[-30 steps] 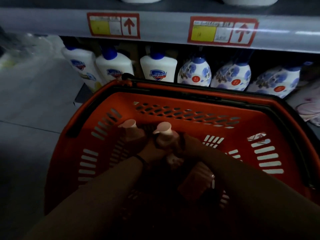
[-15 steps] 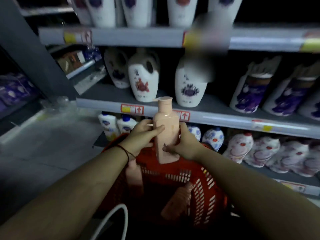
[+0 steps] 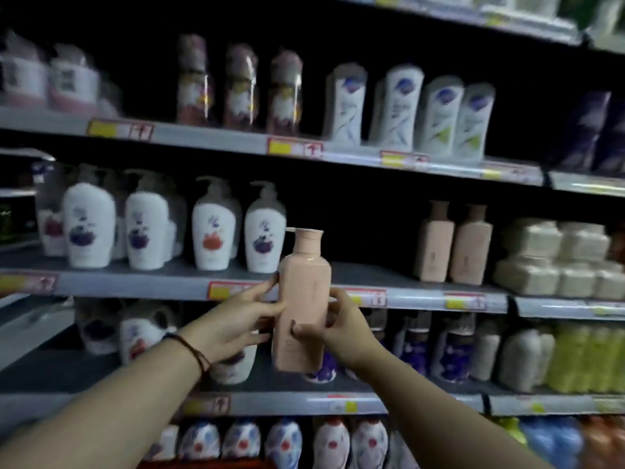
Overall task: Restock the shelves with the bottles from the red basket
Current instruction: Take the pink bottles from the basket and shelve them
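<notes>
One pink pump bottle (image 3: 302,301) in air, upright, gripped from both sides: left hand (image 3: 236,324) fingers on its left face, right hand (image 3: 340,328) pinching lower right. Bottle hovers before middle shelf (image 3: 416,294), left of two matching pink bottles (image 3: 453,243) already standing there. Gap beside pair looks free; placing not yet done. Red basket out of view, remaining stock unknown.

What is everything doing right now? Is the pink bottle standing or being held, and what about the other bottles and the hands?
Pink bottle: held upright in the air before the shelves, cap on.
Left hand: fingers on the bottle's left side.
Right hand: curled round the bottle's right side.
Two matching bottles: standing side by side on the middle shelf.
White pump bottles: standing in a row, left of the gap.
Middle shelf: bare gap behind the held bottle.
</notes>
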`<act>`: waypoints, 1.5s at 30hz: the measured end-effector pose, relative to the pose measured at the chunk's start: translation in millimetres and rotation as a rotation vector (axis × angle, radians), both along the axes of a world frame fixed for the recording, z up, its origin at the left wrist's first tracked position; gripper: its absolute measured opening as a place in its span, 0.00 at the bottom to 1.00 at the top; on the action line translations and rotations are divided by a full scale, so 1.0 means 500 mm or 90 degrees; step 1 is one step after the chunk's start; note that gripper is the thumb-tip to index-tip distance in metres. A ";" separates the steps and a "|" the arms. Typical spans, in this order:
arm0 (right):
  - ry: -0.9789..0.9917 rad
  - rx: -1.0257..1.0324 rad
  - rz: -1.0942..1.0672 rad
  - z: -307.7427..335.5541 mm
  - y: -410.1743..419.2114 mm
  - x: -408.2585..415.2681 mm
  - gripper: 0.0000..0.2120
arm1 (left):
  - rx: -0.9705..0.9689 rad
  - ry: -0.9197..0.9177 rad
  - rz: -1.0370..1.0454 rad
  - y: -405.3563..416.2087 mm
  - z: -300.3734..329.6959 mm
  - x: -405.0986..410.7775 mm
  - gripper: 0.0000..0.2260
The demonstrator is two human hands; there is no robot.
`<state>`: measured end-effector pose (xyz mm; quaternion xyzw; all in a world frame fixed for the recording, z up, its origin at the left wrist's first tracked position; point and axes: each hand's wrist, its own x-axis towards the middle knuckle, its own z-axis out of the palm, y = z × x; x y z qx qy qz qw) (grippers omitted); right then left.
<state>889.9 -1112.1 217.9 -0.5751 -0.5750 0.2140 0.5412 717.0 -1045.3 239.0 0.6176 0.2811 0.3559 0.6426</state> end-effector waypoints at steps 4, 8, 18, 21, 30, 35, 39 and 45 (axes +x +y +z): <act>0.031 0.053 -0.073 0.050 -0.013 0.102 0.32 | 0.050 -0.031 0.009 0.002 0.054 0.138 0.13; 0.017 0.078 -0.131 0.094 0.004 0.215 0.30 | 0.063 -0.070 0.012 0.034 0.079 0.276 0.16; 0.032 0.144 -0.169 0.119 0.148 0.439 0.26 | 0.124 -0.158 0.012 0.167 0.100 0.543 0.19; 0.029 0.141 -0.173 0.099 0.194 0.463 0.25 | 0.206 -0.118 0.055 0.219 0.071 0.576 0.21; -0.088 0.089 -0.225 0.064 0.257 0.526 0.32 | 0.440 0.057 0.067 0.318 -0.003 0.644 0.33; -0.185 0.057 -0.284 0.046 0.266 0.529 0.34 | 0.493 0.116 0.116 0.326 -0.012 0.656 0.33; -0.278 0.096 -0.378 0.034 0.239 0.503 0.29 | 0.627 0.158 0.203 0.297 -0.013 0.619 0.28; -0.676 0.124 -0.411 0.038 0.168 0.407 0.18 | 0.900 0.411 0.285 0.231 -0.014 0.462 0.21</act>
